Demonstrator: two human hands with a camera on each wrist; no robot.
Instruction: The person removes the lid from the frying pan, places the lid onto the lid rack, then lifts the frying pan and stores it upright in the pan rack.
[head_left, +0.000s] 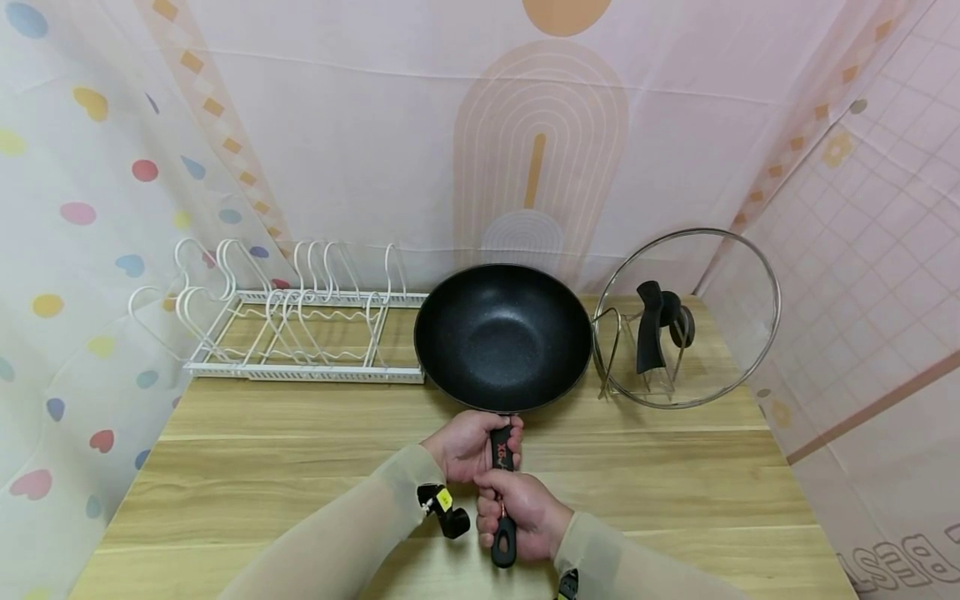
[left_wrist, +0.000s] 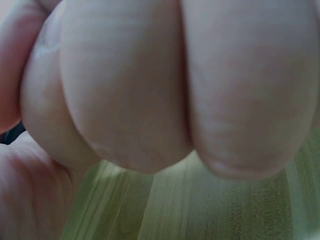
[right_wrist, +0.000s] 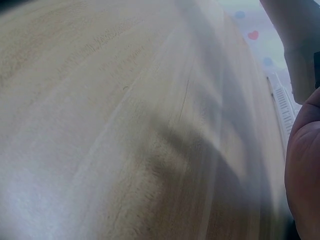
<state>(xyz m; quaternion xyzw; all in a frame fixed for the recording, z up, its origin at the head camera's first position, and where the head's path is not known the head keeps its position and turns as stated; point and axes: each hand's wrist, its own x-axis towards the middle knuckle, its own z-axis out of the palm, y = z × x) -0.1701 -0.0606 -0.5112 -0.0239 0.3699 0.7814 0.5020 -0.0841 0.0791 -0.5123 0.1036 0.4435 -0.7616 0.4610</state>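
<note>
A black wok [head_left: 504, 333] faces me with its dark inside showing, its long black handle [head_left: 502, 447] pointing toward me. My left hand [head_left: 468, 447] grips the handle close to the pan, fingers wrapped around it from below. Lower down, my right hand [head_left: 522, 515] holds the same handle near its looped end, thumb lying toward the left hand. In the left wrist view, curled fingers [left_wrist: 125, 85] fill most of the picture and the handle is mostly hidden. Only the edge of a hand [right_wrist: 305, 165] shows at the right of the right wrist view.
To the left of the wok stands a white wire rack [head_left: 300, 375] with several upright loops. On the right, a glass lid [head_left: 777, 308] with a black handle leans in a small metal stand [head_left: 611, 358]. Patterned curtains [head_left: 360, 150] enclose the wooden table [head_left: 660, 483].
</note>
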